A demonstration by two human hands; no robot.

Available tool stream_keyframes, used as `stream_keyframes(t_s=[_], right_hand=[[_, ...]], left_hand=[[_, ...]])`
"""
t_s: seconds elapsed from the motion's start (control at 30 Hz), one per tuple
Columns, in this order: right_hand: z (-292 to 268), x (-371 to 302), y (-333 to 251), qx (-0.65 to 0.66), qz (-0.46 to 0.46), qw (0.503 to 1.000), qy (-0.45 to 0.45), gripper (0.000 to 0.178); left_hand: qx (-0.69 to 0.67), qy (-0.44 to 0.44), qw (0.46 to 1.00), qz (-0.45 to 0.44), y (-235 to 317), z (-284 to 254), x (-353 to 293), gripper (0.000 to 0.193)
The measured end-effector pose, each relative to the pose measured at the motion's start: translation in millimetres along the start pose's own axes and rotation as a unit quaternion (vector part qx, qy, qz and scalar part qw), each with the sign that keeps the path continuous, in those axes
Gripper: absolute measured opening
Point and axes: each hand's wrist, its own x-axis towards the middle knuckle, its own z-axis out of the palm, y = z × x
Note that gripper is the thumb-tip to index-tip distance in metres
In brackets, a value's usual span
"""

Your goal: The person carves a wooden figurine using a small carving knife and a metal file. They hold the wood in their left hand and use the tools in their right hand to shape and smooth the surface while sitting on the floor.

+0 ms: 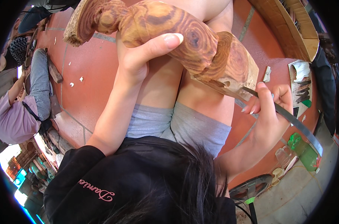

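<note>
A carved wooden figure point(192, 35) with strong brown and yellow grain lies slantwise across my bare thighs. My left hand point(141, 56) is wrapped around its middle from below, thumb laid along the near side. At the figure's lower right end, pale wood and a small hole show. My right hand point(272, 102) pinches a curved, flat metal tool point(303, 130), whose dark, narrow tip meets the pale end of the carving. The tool's wide, shiny end sticks out to the lower right. Some fingers of my left hand are hidden under the wood.
A cardboard box point(307, 46) stands at the upper right. Small dark pieces lie on a pale sheet point(294, 84) below it. A green bottle point(307, 153) is at the lower right. Another person point(18, 119) sits at left. Pale scraps point(81, 79) dot the tiled floor point(85, 65).
</note>
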Motion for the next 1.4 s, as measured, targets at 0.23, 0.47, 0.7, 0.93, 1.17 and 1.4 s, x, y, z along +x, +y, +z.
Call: stream_keyframes(t_s=[0.23,0.47,0.7,0.93,1.17,1.4], right_hand=[[-4.6,0.8,20.7,0.130,-0.034,0.990,-0.038,0.025],[-32.8,3.7,32.3,0.064,-0.189,0.978,-0.061,0.024],[-35.6,-9.0,49.5,0.013,-0.278,0.955,-0.097,0.025],[-39.5,0.9,55.6,0.053,-0.181,0.975,-0.119,0.026],[-32.0,23.8,51.6,0.151,-0.091,0.966,-0.189,0.025],[-32.3,25.7,50.9,0.148,-0.074,0.965,-0.204,0.025]], left_hand=[[-0.043,-0.042,0.998,-0.030,-0.2,0.1,-0.5,0.058],[-0.035,-0.031,0.999,-0.017,-2.9,-3.3,-0.6,0.056],[-0.014,-0.027,0.999,-0.013,-3.8,-5.0,-0.9,0.055],[0.012,-0.018,1.000,0.003,-3.6,-5.3,-0.6,0.056],[0.000,-0.018,1.000,-0.002,-4.4,-6.2,0.1,0.057],[-0.013,-0.011,1.000,-0.001,-5.7,-6.5,0.0,0.058]])
